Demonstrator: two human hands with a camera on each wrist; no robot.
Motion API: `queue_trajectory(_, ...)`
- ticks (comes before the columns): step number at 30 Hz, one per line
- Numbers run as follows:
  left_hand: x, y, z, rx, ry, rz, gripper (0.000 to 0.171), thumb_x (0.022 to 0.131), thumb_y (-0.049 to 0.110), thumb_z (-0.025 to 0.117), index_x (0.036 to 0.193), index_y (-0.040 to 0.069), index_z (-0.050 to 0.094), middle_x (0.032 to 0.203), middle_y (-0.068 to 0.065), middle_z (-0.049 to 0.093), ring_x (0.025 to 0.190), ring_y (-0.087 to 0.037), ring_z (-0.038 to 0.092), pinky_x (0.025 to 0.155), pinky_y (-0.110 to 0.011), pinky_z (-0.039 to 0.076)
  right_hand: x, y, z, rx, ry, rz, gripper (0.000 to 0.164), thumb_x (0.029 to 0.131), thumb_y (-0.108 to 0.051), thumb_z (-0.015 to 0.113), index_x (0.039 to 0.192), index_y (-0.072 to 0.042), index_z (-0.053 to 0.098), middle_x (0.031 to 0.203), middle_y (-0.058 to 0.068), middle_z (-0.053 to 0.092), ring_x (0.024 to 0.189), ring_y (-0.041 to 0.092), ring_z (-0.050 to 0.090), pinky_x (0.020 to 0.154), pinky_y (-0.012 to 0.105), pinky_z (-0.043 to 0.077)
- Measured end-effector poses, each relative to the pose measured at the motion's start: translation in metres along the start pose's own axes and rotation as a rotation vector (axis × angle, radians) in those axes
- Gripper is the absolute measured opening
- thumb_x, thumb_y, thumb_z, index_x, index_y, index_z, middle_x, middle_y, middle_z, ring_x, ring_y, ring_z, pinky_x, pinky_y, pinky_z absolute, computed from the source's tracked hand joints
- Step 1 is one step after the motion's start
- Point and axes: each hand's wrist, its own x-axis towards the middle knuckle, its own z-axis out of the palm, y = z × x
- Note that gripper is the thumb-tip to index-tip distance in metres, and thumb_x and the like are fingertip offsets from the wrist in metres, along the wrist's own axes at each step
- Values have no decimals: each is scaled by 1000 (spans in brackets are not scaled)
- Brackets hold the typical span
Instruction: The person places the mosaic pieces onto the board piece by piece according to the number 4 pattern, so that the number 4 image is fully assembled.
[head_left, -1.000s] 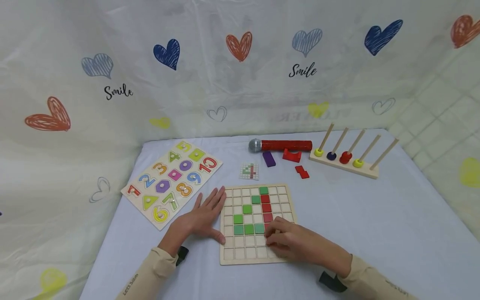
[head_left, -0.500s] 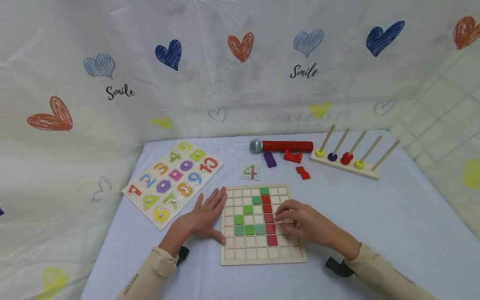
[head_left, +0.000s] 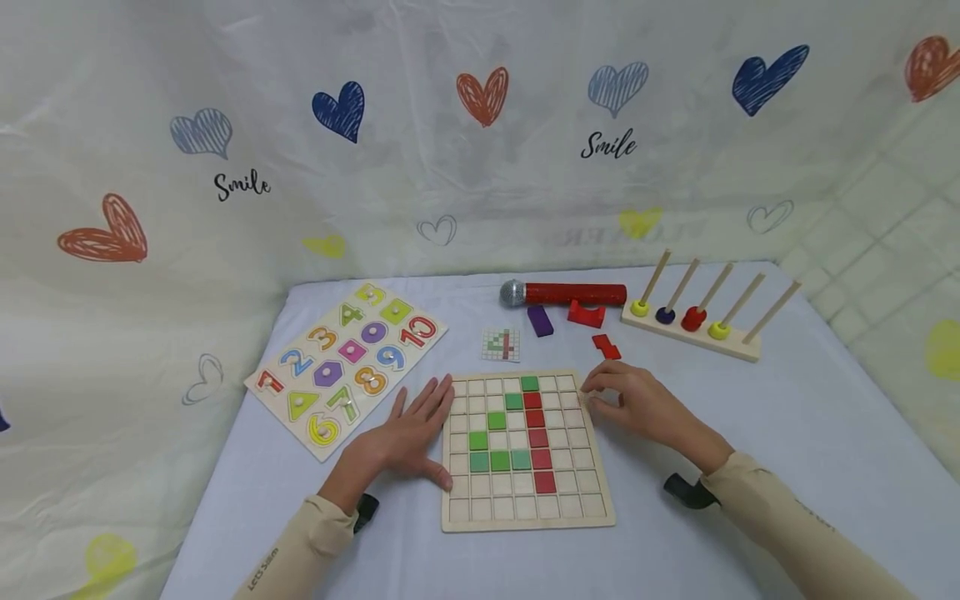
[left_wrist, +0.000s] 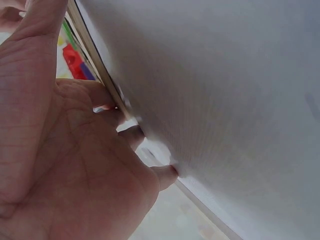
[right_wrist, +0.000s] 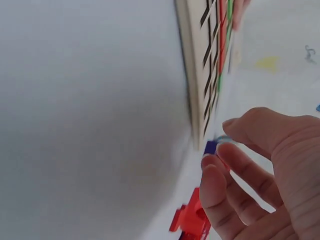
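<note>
A wooden grid board (head_left: 480, 507) lies flat on the table, with green tiles (head_left: 499, 460) and a column of red tiles (head_left: 538, 437) set in its squares; together they form a figure 4. My left hand (head_left: 401, 437) rests at the board's left edge, its fingers spread and straight. At the upper right edge of the board is my right hand (head_left: 637, 404), fingers loosely bent. In the right wrist view the right hand (right_wrist: 255, 175) shows a gap between thumb and fingers and holds nothing. Behind the board lies a small pattern card (head_left: 500, 344) printed with the same figure.
A number puzzle board (head_left: 345, 362) lies to the left. Toward the back are a red microphone (head_left: 573, 293), a purple block (head_left: 540, 321), a red arch block (head_left: 587, 314) and a red zigzag piece (head_left: 606, 347). A peg stand (head_left: 690, 333) with coloured rings stands at the back right.
My right hand has left the lowest red tile, now uncovered in its square, and moved up and right past the board's edge. The left hand has stayed in place.
</note>
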Motion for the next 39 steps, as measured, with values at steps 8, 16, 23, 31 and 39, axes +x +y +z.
queue_trajectory(8,-2,2,-2,-6,-8,-4,141,77,66,88,172,5,5,183,-11,-7,171,-35,-6,134,-69,-5,15,29,-1,-76,149,205,18,91,-4,80,109,-2,81,107,16,72,96,32,69,85,52,63)
queue_trajectory(16,-2,3,-3,1,-5,-1,140,77,66,88,172,4,6,183,-12,-6,171,-35,-6,134,-69,-4,25,44,3,-64,226,317,21,94,-10,81,109,3,79,112,22,68,97,36,65,82,51,60)
queue_trajectory(23,-2,3,-2,-10,-3,4,140,77,65,88,172,4,6,183,-12,-6,170,-36,-6,133,-69,-5,33,47,4,-43,148,370,12,95,-8,77,101,2,80,100,19,68,96,32,62,82,44,56)
queue_trajectory(31,-2,3,-2,-5,-5,2,139,78,64,88,172,4,6,183,-12,-6,170,-36,-6,134,-69,-5,35,47,3,-25,132,368,9,94,-2,74,100,3,78,98,19,68,97,33,63,81,43,59)
queue_trajectory(39,-1,3,-2,-4,-4,1,139,78,64,89,172,4,6,183,-12,-7,170,-35,-6,134,-69,-5,34,42,0,-20,105,370,11,93,-3,74,102,2,79,103,20,70,97,33,66,87,50,62)
